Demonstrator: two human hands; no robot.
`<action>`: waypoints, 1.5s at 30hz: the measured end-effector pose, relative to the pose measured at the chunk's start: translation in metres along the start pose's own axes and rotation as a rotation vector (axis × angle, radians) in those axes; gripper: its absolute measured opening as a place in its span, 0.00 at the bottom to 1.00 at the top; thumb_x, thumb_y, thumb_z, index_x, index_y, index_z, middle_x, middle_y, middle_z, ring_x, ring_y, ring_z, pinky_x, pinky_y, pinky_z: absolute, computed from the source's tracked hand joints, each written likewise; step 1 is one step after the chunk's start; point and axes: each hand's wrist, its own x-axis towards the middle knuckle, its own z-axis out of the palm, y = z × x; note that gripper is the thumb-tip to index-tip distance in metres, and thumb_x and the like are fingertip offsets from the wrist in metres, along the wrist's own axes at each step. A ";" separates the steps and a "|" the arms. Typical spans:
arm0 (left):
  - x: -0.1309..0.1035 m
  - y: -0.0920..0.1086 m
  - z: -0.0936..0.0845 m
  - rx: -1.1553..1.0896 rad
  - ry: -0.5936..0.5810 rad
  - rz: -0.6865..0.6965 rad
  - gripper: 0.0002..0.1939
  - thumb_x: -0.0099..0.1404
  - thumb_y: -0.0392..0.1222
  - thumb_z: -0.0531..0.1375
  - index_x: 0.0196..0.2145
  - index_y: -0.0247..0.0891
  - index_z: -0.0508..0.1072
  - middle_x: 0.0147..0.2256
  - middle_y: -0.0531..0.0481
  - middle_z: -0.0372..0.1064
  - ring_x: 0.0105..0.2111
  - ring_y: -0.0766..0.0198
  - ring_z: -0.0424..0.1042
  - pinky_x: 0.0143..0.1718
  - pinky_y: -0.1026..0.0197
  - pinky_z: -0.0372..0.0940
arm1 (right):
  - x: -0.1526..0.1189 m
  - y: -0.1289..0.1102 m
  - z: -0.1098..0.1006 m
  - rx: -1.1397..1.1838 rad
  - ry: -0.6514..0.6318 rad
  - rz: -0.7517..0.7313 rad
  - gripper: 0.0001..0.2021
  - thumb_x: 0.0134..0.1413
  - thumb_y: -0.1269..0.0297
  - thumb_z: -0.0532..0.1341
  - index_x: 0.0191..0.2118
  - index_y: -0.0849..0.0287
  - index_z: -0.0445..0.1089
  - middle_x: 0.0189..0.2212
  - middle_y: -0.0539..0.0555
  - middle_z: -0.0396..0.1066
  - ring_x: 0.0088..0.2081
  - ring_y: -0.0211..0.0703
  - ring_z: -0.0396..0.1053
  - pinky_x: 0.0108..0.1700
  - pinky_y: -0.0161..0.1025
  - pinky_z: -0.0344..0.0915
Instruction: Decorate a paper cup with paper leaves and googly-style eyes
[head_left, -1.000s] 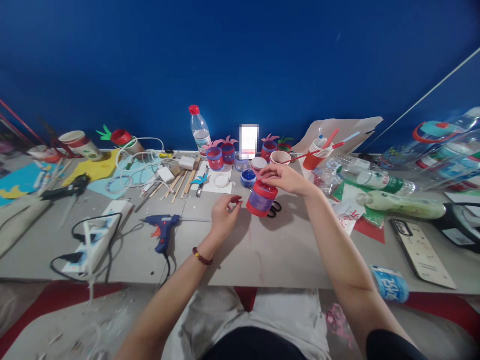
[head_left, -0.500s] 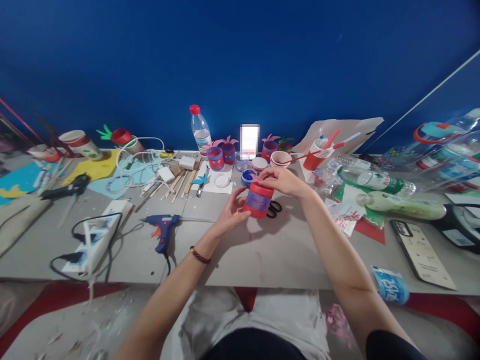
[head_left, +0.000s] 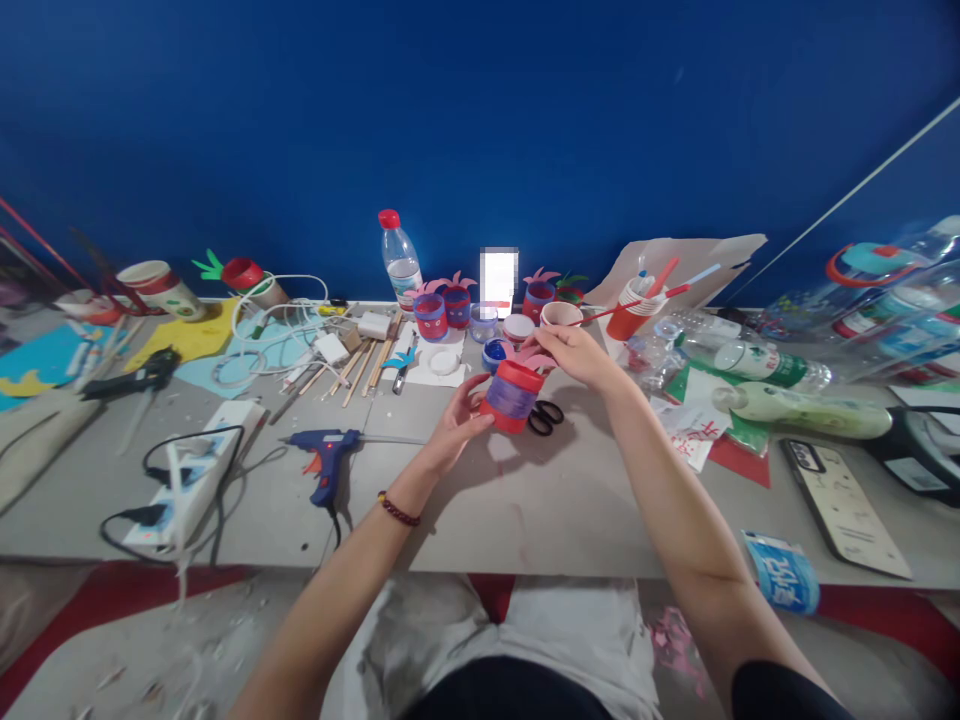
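A grey tabletop is seen set against a deep blue wall, and it is crowded from end to end. On the left, a white power strip and a blue glue gun are laid out; at the back, a red-capped bottle is stood near small decorated cups, and on the right a phone is laid near the front edge. And here, in the middle, the red-and-purple cup is held, slightly tilted, its left side cradled by the curved fingers of the left hand. Whether its base is touching the tabletop cannot be told. The pink paper leaves at its back rim are pinched between the narrowly closed fingers of the right hand, just above and to the right of the opening. Black-handled scissors are seen lying just beside the cup on its right. Compared with half a second ago, the cup's opening has been turned more into view, and the leaves, mostly covered then, are now fanned out in plain sight; the left-hand grip has been kept, though a second ago the cup was not touched by that hand.
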 end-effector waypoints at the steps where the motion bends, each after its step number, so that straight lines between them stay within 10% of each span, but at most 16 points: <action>1: 0.000 0.000 0.000 -0.002 0.002 0.001 0.34 0.50 0.44 0.70 0.55 0.45 0.66 0.44 0.47 0.72 0.45 0.57 0.71 0.49 0.54 0.62 | 0.000 0.000 -0.001 -0.024 0.024 0.009 0.18 0.61 0.53 0.53 0.31 0.59 0.73 0.30 0.53 0.75 0.29 0.41 0.70 0.33 0.36 0.66; 6: -0.001 0.001 0.001 -0.013 0.004 0.002 0.32 0.51 0.43 0.69 0.54 0.46 0.66 0.44 0.48 0.72 0.47 0.57 0.70 0.51 0.53 0.61 | 0.001 0.003 -0.005 -0.237 0.128 0.052 0.23 0.58 0.47 0.54 0.20 0.59 0.68 0.16 0.51 0.65 0.21 0.39 0.66 0.28 0.36 0.62; 13: -0.001 0.000 -0.001 -0.031 0.083 0.006 0.33 0.50 0.42 0.69 0.54 0.45 0.67 0.42 0.49 0.72 0.46 0.58 0.71 0.51 0.52 0.63 | -0.008 -0.007 -0.008 -0.249 0.167 -0.108 0.14 0.51 0.52 0.62 0.27 0.59 0.70 0.22 0.49 0.67 0.25 0.36 0.61 0.28 0.35 0.57; 24: -0.001 0.005 0.004 -0.177 0.120 -0.032 0.28 0.53 0.43 0.65 0.52 0.43 0.67 0.43 0.47 0.72 0.43 0.57 0.72 0.46 0.53 0.66 | -0.012 -0.008 -0.012 -0.091 -0.288 -0.147 0.15 0.47 0.50 0.65 0.35 0.57 0.78 0.33 0.53 0.74 0.35 0.42 0.68 0.37 0.40 0.63; 32: -0.005 0.026 0.006 -0.626 0.069 -0.226 0.32 0.60 0.59 0.53 0.56 0.37 0.65 0.55 0.39 0.67 0.55 0.50 0.66 0.56 0.46 0.60 | -0.023 -0.022 -0.036 -0.304 -0.278 -0.107 0.15 0.51 0.51 0.62 0.36 0.57 0.78 0.33 0.53 0.75 0.34 0.42 0.69 0.37 0.40 0.62; 45: -0.010 0.030 0.004 -0.472 -0.170 -0.192 0.44 0.57 0.74 0.43 0.61 0.44 0.60 0.62 0.41 0.58 0.64 0.46 0.52 0.60 0.40 0.51 | -0.025 0.000 -0.026 -0.947 -0.048 0.045 0.10 0.50 0.64 0.61 0.21 0.56 0.73 0.23 0.56 0.71 0.28 0.48 0.68 0.26 0.39 0.51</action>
